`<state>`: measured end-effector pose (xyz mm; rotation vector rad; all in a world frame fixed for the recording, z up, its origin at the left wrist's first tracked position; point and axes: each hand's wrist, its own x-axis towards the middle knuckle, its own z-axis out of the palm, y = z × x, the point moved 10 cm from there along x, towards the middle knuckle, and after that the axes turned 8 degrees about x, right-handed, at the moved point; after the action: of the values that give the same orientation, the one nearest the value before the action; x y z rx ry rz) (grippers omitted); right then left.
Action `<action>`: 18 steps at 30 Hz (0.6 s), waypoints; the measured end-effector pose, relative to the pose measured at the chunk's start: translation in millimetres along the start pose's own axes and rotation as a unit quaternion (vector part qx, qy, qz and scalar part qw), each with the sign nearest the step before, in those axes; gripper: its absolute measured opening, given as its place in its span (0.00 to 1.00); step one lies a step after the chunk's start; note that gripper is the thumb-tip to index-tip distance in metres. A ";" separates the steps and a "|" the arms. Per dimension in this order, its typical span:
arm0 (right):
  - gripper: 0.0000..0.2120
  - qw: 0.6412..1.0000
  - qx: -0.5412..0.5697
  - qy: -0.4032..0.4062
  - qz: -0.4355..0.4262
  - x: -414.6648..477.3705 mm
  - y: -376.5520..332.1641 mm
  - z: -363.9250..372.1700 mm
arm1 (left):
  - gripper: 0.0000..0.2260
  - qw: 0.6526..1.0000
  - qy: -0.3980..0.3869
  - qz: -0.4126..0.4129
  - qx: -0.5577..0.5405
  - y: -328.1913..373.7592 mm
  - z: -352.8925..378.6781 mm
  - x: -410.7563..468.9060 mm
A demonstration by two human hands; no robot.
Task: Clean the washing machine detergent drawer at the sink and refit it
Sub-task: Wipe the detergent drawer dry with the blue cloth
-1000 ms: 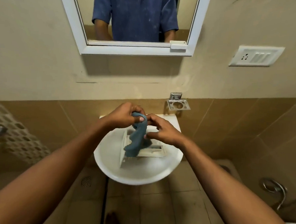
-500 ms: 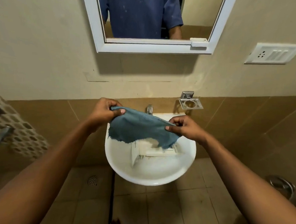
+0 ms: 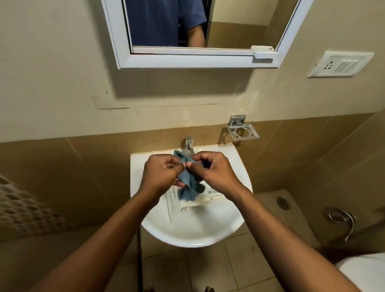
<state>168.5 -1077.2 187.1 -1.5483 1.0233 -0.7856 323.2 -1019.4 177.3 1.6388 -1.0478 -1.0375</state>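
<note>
The detergent drawer [image 3: 203, 199] lying in the sink [image 3: 196, 231] shows only a front strip and one side wall; the rest is covered by the left hand [image 3: 161, 177], the right hand [image 3: 217, 174] and the bunched blue cloth [image 3: 188, 185] they pinch between them, and the print on its panel is too small to read. Part of the cloth is hidden inside the fingers, and the tap [image 3: 189, 143] loses its spout behind it. The mirror [image 3: 191, 62] is cut by the top edge, the white fixture [image 3: 367, 275] at lower right by the corner, and the perforated surface [image 3: 12, 203] at left is blurred.
</note>
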 end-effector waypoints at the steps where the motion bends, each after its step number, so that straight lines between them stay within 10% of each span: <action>1: 0.11 0.999 -0.026 -0.013 -0.017 -3.4 -6.5 5.3 | 0.04 1.000 -0.012 0.006 -0.007 1.3 0.5 0.0; 6: 0.22 0.986 -0.139 -0.002 -0.090 -10.4 -26.0 -1.7 | 0.17 0.983 -0.152 0.057 -0.080 12.6 -1.2 -0.4; 9: 0.10 0.981 -0.156 0.021 -0.118 -4.5 -27.7 -7.1 | 0.20 0.989 -0.028 0.146 0.012 15.3 -34.2 15.5; 14: 0.06 0.998 -0.016 -0.060 0.004 0.1 -13.3 -0.1 | 0.29 0.952 -0.180 0.172 0.176 6.3 0.9 17.1; 18: 0.20 0.964 0.258 -0.047 0.046 5.8 -20.8 -11.0 | 0.11 0.969 -0.222 0.103 -0.030 31.4 18.0 13.6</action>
<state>165.5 -1085.7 209.5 -1.0715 0.7394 -0.8266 304.4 -1043.9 200.7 1.2410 -1.4306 -1.3126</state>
